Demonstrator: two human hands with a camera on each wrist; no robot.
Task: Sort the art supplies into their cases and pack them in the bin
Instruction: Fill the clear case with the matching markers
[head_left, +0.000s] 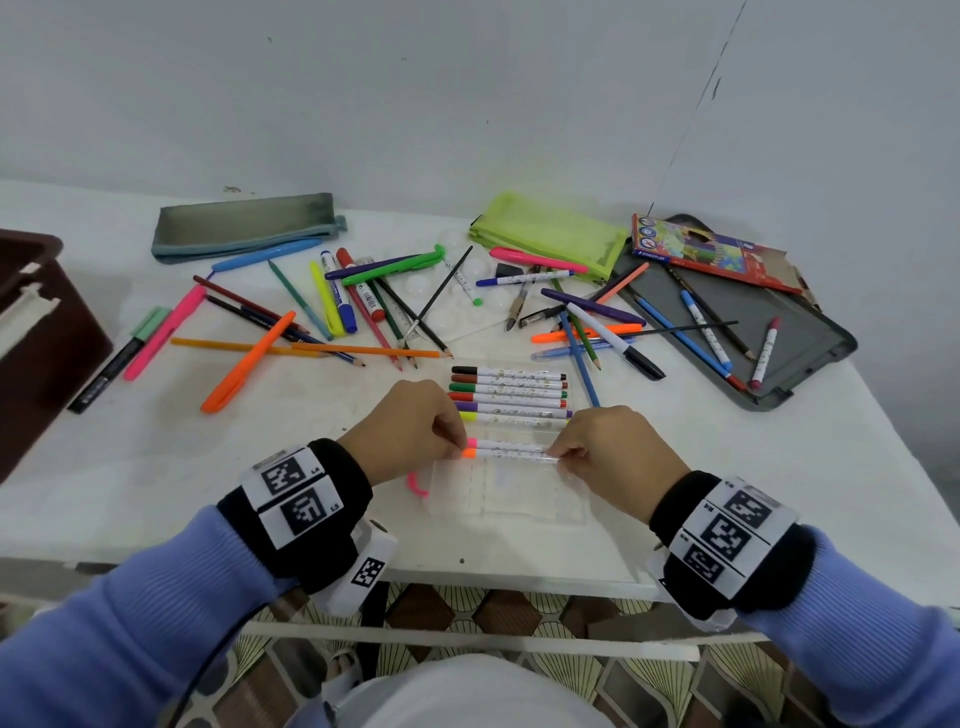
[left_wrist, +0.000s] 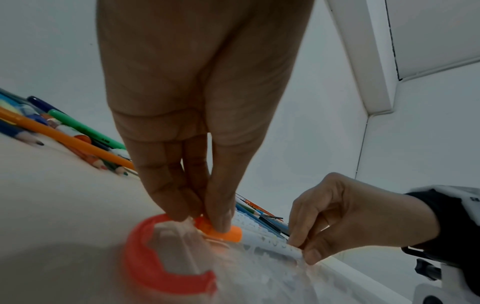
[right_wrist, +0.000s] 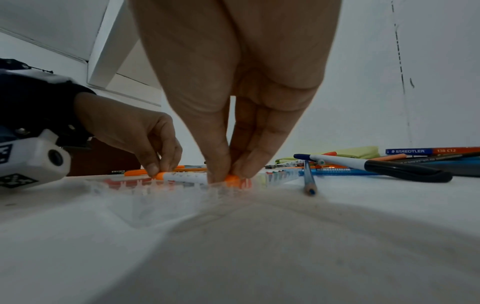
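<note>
Your white table (head_left: 156, 447) is matte and scuffed, w/ a dark brown bin (head_left: 36, 332) at its left edge. On the far right of the table lies a flat grey plastic tray (head_left: 800, 332) w/ rounded corners; a glossy red Staedtler pencil box (head_left: 711, 254) overlaps its far end. A lime mesh pouch (head_left: 550, 234) sits just left of that box, and a grey-green fabric zip pouch (head_left: 244, 226) lies far left along the table's back. Loose pens, pencils & markers are scattered between them.

At the table's near middle is the clear plastic marker case (head_left: 511, 493), thin and see-through, w/ a row of white-barrelled markers (head_left: 509, 392) slotted side by side in its far half, caps to the left. A pink marker (head_left: 498, 443) lies just beyond the orange marker (head_left: 493, 453).

Your left hand (head_left: 410, 431) pinches the orange cap end (left_wrist: 228, 234) btwn thumb and fingertips, fingers narrowly closed. Your right hand (head_left: 613, 457) pinches the opposite end (left_wrist: 293, 252) the same way, holding the orange marker low over the case. Can't tell if it's seated in a slot.
</note>
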